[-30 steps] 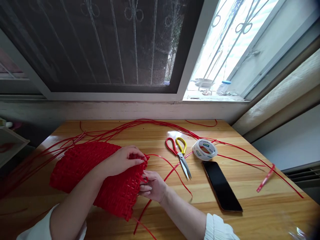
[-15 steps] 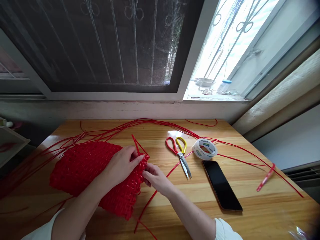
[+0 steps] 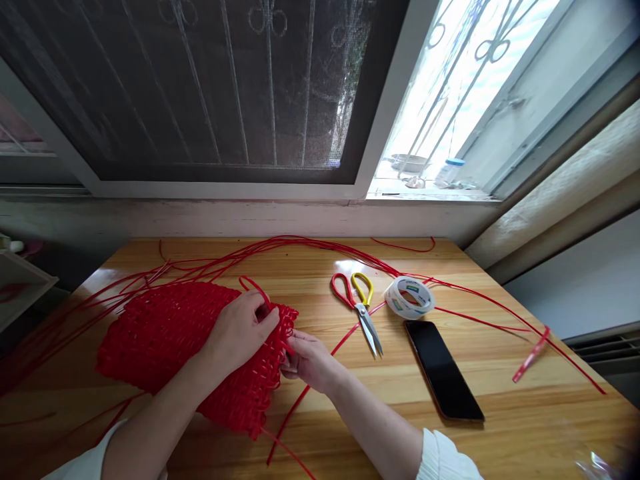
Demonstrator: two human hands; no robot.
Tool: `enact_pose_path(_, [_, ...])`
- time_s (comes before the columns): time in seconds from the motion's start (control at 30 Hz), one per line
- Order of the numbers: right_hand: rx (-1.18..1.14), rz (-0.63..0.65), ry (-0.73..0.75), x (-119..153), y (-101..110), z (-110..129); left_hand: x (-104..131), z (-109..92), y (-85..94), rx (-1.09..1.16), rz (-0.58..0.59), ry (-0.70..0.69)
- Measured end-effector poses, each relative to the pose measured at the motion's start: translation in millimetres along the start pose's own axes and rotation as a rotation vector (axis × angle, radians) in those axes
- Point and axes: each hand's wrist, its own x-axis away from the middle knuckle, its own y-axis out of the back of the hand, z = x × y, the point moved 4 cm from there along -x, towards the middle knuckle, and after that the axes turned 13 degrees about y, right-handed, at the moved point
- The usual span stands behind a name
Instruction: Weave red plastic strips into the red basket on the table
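Note:
A red woven basket [image 3: 170,327] lies tilted on its side on the wooden table, its looped rim facing right. My left hand [image 3: 243,327] rests across the top of the weave, thumb and fingers pinching a red plastic strip [image 3: 257,288] that bends up in a loop. At the rim's right edge, my right hand [image 3: 306,360] has its fingers curled against the weaving, with a short bit of red strip at the fingertips. Part of those right fingers is hidden behind the rim.
Right of my hands lie scissors [image 3: 365,317] with red and yellow handles, a tape roll [image 3: 410,298] and a black phone [image 3: 444,371]. Long red strips [image 3: 300,241] arc across the back of the table [image 3: 380,427]. A window [image 3: 225,93] stands behind.
The strip that stood up in a sharp bend near the rim now curves in a loop by my left hand, which has shifted slightly left. My right hand has turned slightly at the rim.

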Motion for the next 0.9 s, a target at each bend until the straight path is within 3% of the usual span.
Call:
enact_pose_path(0.2, [0.29, -0.185, 0.173, 9.0, 11.6, 21.1, -6.6, 6.6, 1.4, 0.224, -0.011, 0.078])
enact_pose_path(0.3, [0.639, -0.3, 0.416, 18.2, 8.8, 53.6, -7.2, 5.1, -3.9, 0.364, 0.037, 0.072])
enact_pose_path(0.37, [0.929, -0.266, 0.564, 18.9, -2.5, 72.5, -6.4, 1.3, -6.9, 0.425, 0.075, 0.05])
enact_pose_path(0.43, [1.097, -0.164, 0.612, 13.0, -13.5, 81.0, -4.7, -2.5, -8.2, 0.452, 0.113, 0.019])
enact_pose_path(0.5, [1.117, -0.107, 0.618, 6.1, -18.5, 82.6, -1.4, -4.7, -7.2, 0.438, 0.139, -0.028])
enact_pose_path(0.63, [0.964, -0.192, 0.707, 8.6, -13.3, 76.4, 10.3, 3.4, -1.6, 0.355, 0.128, -0.076])
enact_pose_path(0.73, [1.008, -0.211, 0.842, 22.9, -5.8, 64.1, 21.1, 15.7, 1.1, 0.302, 0.077, -0.039])
enact_pose_path(0.9, [1.163, -0.067, 0.92, 31.9, 6.6, 35.5, 36.3, 14.5, 2.1, 0.046, -0.081, -0.225])
